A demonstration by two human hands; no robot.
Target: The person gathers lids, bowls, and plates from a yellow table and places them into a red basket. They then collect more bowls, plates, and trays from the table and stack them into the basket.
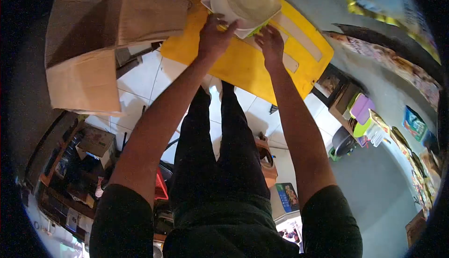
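Observation:
A white squarish bowl [248, 1] with a shiny inside sits over the yellow table [196, 52]. My left hand [216, 37] is at its near left side, thumb and fingers closed on the edge. Under the near right rim shows a small light green piece [256, 30], its kind not clear. My right hand [271, 46] has its fingertips pinched together at this green piece, right beside the bowl's corner.
An opened cardboard box [152, 10] stands left of the table. Beige strips [299, 36] lie along the tabletop's right. Hanging packets [415, 123] line the wall at right, with a purple container [362, 108] stacked nearby. White floor tiles [140, 75] show below.

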